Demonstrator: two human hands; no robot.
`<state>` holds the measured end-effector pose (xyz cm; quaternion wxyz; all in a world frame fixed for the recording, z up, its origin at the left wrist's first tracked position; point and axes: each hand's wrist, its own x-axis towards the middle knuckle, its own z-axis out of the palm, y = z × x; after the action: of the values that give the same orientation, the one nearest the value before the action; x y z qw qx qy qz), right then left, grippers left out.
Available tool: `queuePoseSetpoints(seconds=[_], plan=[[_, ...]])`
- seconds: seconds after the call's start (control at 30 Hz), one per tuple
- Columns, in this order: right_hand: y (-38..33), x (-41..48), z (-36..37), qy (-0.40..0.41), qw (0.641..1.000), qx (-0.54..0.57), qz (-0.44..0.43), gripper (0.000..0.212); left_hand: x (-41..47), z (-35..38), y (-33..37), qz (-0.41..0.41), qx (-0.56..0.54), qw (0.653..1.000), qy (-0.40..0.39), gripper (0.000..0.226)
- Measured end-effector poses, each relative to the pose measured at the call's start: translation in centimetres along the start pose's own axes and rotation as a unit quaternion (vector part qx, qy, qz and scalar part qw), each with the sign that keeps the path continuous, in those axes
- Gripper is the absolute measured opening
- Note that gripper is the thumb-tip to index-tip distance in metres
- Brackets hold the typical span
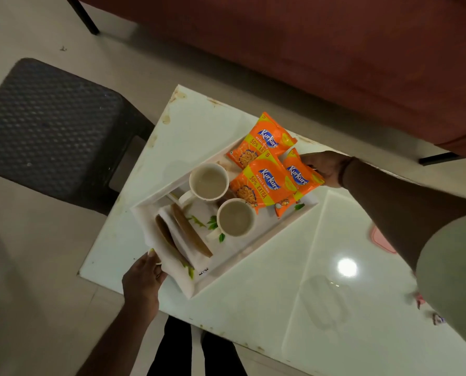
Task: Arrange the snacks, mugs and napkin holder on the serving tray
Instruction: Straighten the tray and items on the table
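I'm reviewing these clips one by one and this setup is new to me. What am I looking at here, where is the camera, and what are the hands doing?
There is no machine here: a person works with bare hands, and the single picture comes from a wide-angle camera on their head, looking down. A white serving tray rests on a glossy white table. On it are two mugs, a napkin holder with white napkins, and three orange snack packets. The left hand has its grip on the tray's near end; the right hand is at the far end, by the outermost packet. A dark stool stands beside the table.
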<state>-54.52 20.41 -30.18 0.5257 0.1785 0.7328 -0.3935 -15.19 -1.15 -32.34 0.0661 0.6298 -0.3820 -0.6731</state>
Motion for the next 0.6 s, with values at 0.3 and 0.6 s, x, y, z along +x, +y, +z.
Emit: queuePoseSetpoints(seconds=[0.3, 0.6], plan=[[3.9, 0.3, 0.5, 0.093, 0.992, 0.013, -0.09, 0.036, 1.2, -0.3, 3.9, 0.096, 0.074, 0.993, -0.004, 0.023], [10.2, -4.4, -0.7, 0.147, 0.97, 0.156, -0.114, 0.023, 5.4, 4.8, 13.2, 0.153, 0.166, 0.972, -0.066, 0.02]])
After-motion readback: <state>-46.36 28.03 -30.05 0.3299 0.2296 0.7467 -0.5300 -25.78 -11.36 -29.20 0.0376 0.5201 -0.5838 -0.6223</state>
